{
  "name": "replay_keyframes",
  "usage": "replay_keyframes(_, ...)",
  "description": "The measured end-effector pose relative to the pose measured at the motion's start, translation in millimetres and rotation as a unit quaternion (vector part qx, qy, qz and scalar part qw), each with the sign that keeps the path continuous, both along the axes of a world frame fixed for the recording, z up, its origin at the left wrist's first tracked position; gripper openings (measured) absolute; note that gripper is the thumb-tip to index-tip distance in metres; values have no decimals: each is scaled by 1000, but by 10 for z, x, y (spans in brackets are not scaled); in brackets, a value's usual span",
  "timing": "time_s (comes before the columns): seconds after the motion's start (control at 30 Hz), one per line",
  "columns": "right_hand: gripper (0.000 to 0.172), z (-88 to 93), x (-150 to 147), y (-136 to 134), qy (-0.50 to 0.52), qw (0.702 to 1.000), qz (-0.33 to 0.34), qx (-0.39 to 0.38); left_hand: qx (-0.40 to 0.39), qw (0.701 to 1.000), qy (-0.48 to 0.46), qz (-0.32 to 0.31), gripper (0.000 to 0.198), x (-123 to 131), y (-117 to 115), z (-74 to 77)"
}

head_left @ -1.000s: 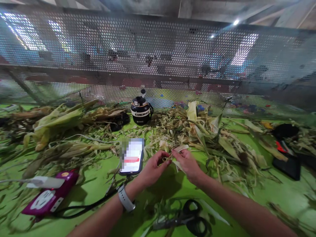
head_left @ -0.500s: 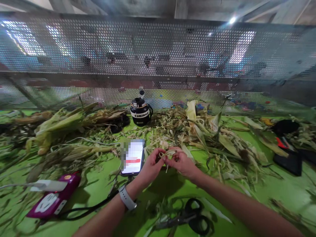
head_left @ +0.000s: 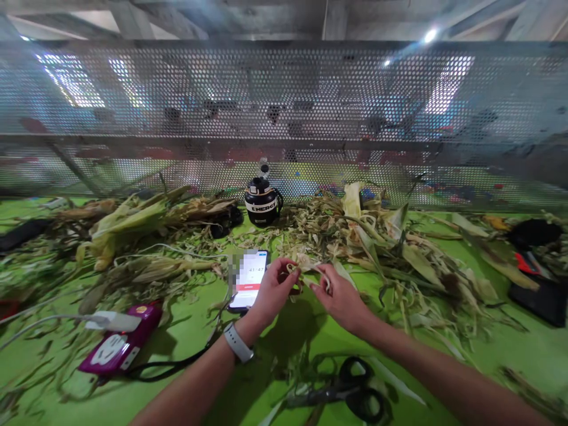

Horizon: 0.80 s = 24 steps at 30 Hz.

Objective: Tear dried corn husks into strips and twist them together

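Note:
Above the green table, my left hand pinches a small pale piece of corn husk between thumb and fingers. My right hand sits a little to the right, its closed fingers on a strip at the husk's other side. Left of my left hand lies a phone with a lit screen. Black-handled scissors rest on the table below both hands, among husk scraps. Behind the hands spreads a heap of dry husks.
A black jug stands at the back before a perforated metal screen. More husks lie at left. A purple power bank with cables is at lower left, and a black case at right.
My hands have moved apart, the right one going rightward, and a strip now stretches between them. The whole view has shifted, so objects appear slightly further right.

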State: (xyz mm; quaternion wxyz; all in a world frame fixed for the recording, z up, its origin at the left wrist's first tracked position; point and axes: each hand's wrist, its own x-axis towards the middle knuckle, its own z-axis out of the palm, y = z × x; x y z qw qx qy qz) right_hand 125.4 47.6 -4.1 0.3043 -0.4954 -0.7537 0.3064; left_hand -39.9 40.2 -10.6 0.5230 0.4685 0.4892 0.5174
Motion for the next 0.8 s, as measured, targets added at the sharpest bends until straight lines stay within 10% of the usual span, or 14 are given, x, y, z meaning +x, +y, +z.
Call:
replay_keyframes(0.17,13,-81,-86,-35,135,981,48,-133,6,1000,5,18,30,-1,20,-34)
replay_keyframes(0.5,38,-23,-112,-77,376,846,82,-370,-3,1000,-7,14,32,-7,46,-52)
replay_keyframes(0.67,27,55,-29,-68,152,981,74,-98,-4,1000,-3,2,32,-5,41,-56)
replay_keyframes(0.8,22,168,52,-35,-53,968,21,246,46,997,33,-48,28,10,19,-28)
